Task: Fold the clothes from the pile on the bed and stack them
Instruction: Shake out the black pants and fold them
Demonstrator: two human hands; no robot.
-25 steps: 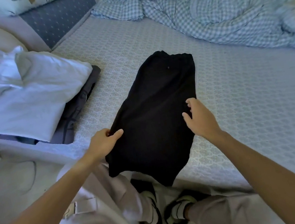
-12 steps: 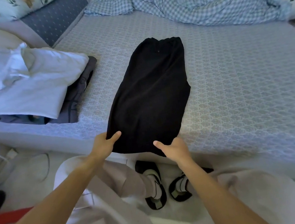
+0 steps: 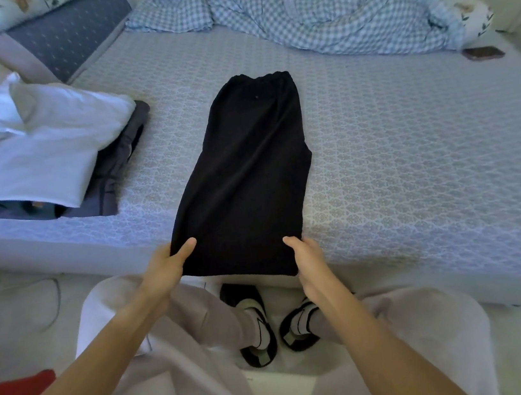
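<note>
A pair of black trousers [image 3: 249, 172] lies lengthwise on the bed [image 3: 414, 159], folded in half along the legs, waistband at the far end. Its near end hangs past the bed's front edge. My left hand [image 3: 168, 267] pinches the near left corner, thumb on top. My right hand [image 3: 307, 254] grips the near right corner the same way. To the left on the bed sits a stack of folded clothes [image 3: 28, 153], a white garment on top of dark grey ones.
A crumpled blue checked duvet [image 3: 326, 10] fills the far side of the bed. A dark phone [image 3: 483, 52] lies near the right edge. A blue cushion [image 3: 71, 29] stands at the back left. Cables [image 3: 42, 295] run over the floor at left.
My right hand has slid from the trousers' right side down to the near right corner and taken hold. The left hand stays on the near left corner. The trousers lie straighter.
</note>
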